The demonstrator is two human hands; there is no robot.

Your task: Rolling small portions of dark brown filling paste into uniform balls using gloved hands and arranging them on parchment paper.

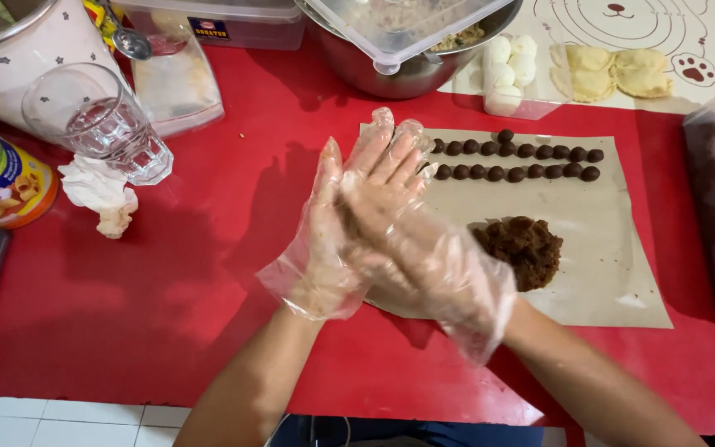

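Palms pressed flat together, right hand [424, 240] over left hand [324, 240], fingers straight and gripping nothing visible; anything between them is hidden. Brown dough heap [523, 248] lies just right of the hands, nearest the right one, with rolled balls [515, 161] on the paper sheet [614, 273] farther off.

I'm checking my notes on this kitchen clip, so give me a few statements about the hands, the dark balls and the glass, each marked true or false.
1. Both hands wear clear plastic gloves. True: left hand, right hand.
2. The hands are pressed together, palm to palm. True.
3. The small dark balls lie in a metal bowl. False: they sit in rows on brown paper.
4. The drinking glass stands to the right of the paper. False: it is far to the left.
5. A brown dough mound rests on the paper. True.
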